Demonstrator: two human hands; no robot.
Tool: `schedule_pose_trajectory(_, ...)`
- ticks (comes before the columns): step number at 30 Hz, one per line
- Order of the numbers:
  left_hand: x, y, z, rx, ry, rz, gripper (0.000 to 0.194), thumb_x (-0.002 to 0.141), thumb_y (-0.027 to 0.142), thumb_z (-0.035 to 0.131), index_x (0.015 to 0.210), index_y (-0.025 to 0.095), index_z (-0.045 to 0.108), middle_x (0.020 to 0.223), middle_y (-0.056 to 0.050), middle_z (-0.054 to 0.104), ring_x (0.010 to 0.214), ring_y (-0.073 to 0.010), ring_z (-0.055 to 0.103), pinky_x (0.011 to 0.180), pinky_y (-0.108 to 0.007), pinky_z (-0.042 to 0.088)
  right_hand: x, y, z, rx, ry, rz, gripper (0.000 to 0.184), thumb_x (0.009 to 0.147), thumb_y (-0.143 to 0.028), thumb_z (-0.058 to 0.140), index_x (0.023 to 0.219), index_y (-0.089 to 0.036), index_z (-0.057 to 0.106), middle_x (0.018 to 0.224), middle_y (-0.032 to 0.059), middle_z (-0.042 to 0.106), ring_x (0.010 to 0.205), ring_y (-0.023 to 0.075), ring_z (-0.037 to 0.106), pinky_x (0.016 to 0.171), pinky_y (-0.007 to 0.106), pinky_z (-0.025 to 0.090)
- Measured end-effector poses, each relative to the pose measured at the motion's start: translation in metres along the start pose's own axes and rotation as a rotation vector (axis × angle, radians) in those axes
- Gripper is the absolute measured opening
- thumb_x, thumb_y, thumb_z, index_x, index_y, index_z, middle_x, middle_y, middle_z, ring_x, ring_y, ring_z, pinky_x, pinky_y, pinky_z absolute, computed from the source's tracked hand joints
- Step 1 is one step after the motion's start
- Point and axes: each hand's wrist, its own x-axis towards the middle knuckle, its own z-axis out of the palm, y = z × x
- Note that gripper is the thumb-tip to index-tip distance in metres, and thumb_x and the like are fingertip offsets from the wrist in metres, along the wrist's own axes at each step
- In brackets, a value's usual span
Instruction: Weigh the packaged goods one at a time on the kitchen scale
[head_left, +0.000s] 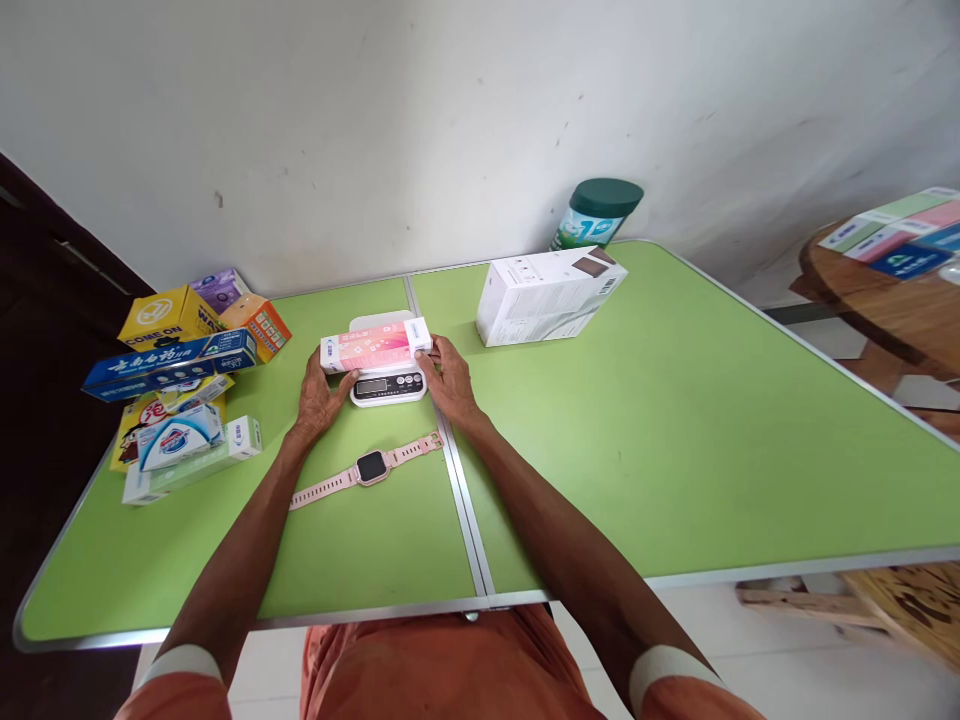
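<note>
Over the scale [390,388], the pink box [375,346] is gripped by left hand [319,398] and right hand [450,384] fingers, not yet released.

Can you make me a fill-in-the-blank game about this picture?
The left hand and right hand hold the white-and-____ box.
The scale below it has a button panel coloured ____.
The watch lies on the ____ tabletop.
The green-lidded tub is behind a carton that is mostly ____.
Missing words: pink; black; green; white.
</note>
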Motion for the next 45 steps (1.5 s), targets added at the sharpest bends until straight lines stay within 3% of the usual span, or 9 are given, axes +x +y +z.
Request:
schedule_pose_trajectory(8,-0.001,0.002,0.0,-0.052,-0.015,0.016,0.095,0.093,0.058,0.083,0.167,0.014,0.044,0.167,-0.028,0.061,0.156,-0.0413,0.063,0.133,-0.061,0.05,-0.001,-0.004,-0.002,0.006,-0.005,0.015,0.062,0.106,-0.074,0.059,0.141,-0.025,0.068,0.141,0.0176,0.078,0.124,0.0343,0.076,0.109,0.055,0.066)
schedule_pose_trajectory(11,-0.002,0.005,0.0,-0.076,-0.004,0.015,0.093,0.092,0.061,0.085,0.164,0.016,0.048,0.166,-0.026,0.063,0.157,-0.0412,0.061,0.134,-0.061,0.049,-0.001,-0.009,-0.004,0.019,0.001,0.032,0.062,0.104,-0.074,0.062,0.139,-0.024,0.069,0.141,0.0186,0.079,0.124,0.0352,0.077,0.111,0.057,0.065)
schedule_pose_trajectory(18,-0.01,0.017,0.005,-0.114,0.037,-0.052,0.083,0.093,0.065,0.085,0.153,0.015,0.059,0.149,-0.025,0.073,0.14,-0.0396,0.072,0.121,-0.059,0.059,-0.013,-0.026,-0.009,0.033,-0.015,0.077,0.065,0.099,-0.074,0.067,0.138,-0.022,0.07,0.141,0.0206,0.078,0.122,0.0364,0.079,0.112,0.061,0.063)
schedule_pose_trajectory(24,-0.019,0.036,-0.007,-0.04,0.133,0.026,0.085,0.092,0.07,0.089,0.153,0.019,0.06,0.146,-0.022,0.074,0.137,-0.0388,0.072,0.119,-0.056,0.06,-0.018,-0.066,-0.022,-0.129,0.05,0.08,0.067,0.1,-0.077,0.06,0.134,-0.02,0.074,0.138,0.0197,0.079,0.121,0.0371,0.077,0.105,0.06,0.063)
schedule_pose_trajectory(28,-0.043,0.055,-0.044,0.001,0.166,0.041,0.086,0.097,0.072,0.082,0.16,0.02,0.055,0.151,-0.022,0.072,0.14,-0.0382,0.07,0.117,-0.054,0.061,-0.026,-0.101,-0.02,-0.16,0.083,-0.021,0.069,0.103,-0.081,0.057,0.131,-0.02,0.076,0.129,0.0165,0.082,0.119,0.0383,0.078,0.104,0.061,0.063)
schedule_pose_trajectory(33,-0.08,0.061,-0.109,0.021,0.244,-0.039,0.088,0.096,0.075,0.082,0.162,0.023,0.055,0.154,-0.02,0.071,0.142,-0.0403,0.07,0.119,-0.057,0.06,-0.035,-0.121,0.01,-0.067,-0.109,-0.104,0.059,0.11,-0.077,0.056,0.139,-0.03,0.076,0.123,0.0126,0.085,0.111,0.0371,0.084,0.095,0.057,0.068)
schedule_pose_trajectory(38,-0.105,0.042,-0.174,0.034,0.332,-0.175,0.081,0.094,0.067,0.087,0.158,0.023,0.062,0.153,-0.017,0.074,0.14,-0.0389,0.071,0.12,-0.054,0.06,-0.035,-0.142,0.07,0.056,-0.367,-0.141,0.064,0.111,-0.079,0.054,0.148,-0.031,0.072,0.137,0.0139,0.083,0.121,0.0372,0.081,0.094,0.055,0.071)
schedule_pose_trajectory(42,-0.115,0.011,-0.22,0.099,0.41,-0.227,0.075,0.092,0.059,0.085,0.154,0.022,0.067,0.151,-0.015,0.074,0.139,-0.036,0.072,0.118,-0.048,0.061,-0.033,-0.151,0.13,0.174,-0.536,-0.16,0.074,0.108,-0.086,0.053,0.152,-0.029,0.07,0.149,0.0149,0.078,0.133,0.0379,0.074,0.1,0.054,0.069)
schedule_pose_trajectory(45,-0.117,-0.017,-0.244,0.168,0.399,-0.261,0.071,0.089,0.055,0.084,0.151,0.022,0.071,0.146,-0.014,0.075,0.139,-0.0354,0.07,0.121,-0.048,0.059,-0.036,-0.144,0.167,0.204,-0.606,-0.155,0.078,0.106,-0.09,0.052,0.151,-0.029,0.071,0.15,0.0157,0.076,0.137,0.0404,0.07,0.105,0.057,0.066)
